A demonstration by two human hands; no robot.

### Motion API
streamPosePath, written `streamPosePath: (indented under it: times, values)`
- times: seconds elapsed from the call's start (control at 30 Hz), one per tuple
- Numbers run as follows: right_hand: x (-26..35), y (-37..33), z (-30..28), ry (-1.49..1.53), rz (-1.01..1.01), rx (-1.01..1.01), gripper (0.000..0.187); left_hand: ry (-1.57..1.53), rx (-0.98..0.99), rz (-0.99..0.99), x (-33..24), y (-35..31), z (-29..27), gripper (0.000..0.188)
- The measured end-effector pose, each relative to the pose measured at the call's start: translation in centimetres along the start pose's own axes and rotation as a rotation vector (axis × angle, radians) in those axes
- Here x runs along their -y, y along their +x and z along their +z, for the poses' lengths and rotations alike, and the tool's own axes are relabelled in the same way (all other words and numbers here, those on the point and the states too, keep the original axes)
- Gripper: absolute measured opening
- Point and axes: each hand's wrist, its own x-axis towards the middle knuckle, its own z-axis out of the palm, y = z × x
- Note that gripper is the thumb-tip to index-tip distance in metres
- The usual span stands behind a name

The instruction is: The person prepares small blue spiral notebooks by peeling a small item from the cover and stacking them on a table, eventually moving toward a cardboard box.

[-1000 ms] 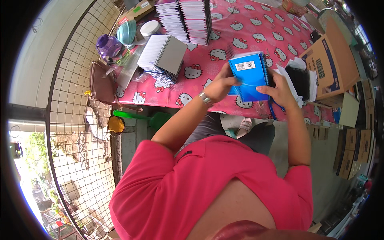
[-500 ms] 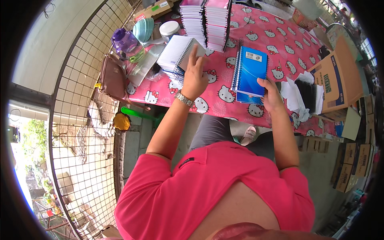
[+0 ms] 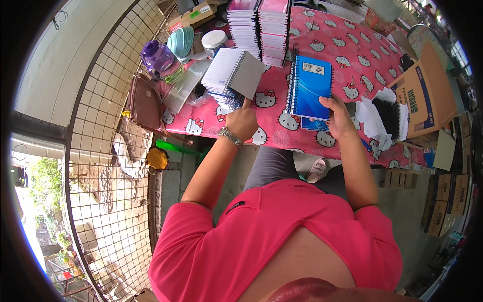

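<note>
While the right hand [image 3: 339, 118] pinches a blue notebook [image 3: 313, 86] between its fingers, above a second blue notebook [image 3: 313, 124], the left hand [image 3: 241, 123], its grip unclear, points at an opened notebook pile [image 3: 220, 70]. Beyond the fingers, tall notebook stacks [image 3: 245, 35] look already squared up; the nearer notebooks remain apart.

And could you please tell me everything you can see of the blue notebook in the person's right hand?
The blue notebook is closed, its glossy-looking cover facing up, with paler curved streaks and a white label near the top. A dark coil binding runs down its left side. The right hand grips its lower right edge, thumb on the cover. Another blue cover shows past its lower edge. It lies over the pink tablecloth; whether it touches the cloth is unclear.
</note>
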Motion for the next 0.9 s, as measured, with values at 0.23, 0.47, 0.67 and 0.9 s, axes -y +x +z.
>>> streamPosePath:
  times: [0.23, 0.47, 0.67, 0.9]
  values:
    - [1.3, 1.2, 3.2, 0.031, -0.073, -0.039, 0.052, -0.296, -0.504, 0.002, 0.1, -0.2, -6.3, 0.038]
    - [1.3, 8.4, 11.9, 0.119, 0.094, 0.140, 0.048, -1.109, -0.441, -0.269, 8.6, 1.8, -9.5, 0.032]
    - [-0.5, 14.1, 18.0, 0.098, 0.146, -0.028, 0.042, -1.289, -0.330, -0.387, 11.7, 5.3, -15.1, 0.058]
    - [-3.9, 16.0, 19.5, -0.263, 0.078, -0.130, 0.063, -1.124, -0.076, -0.313, 13.6, 8.3, -13.6, 0.051]
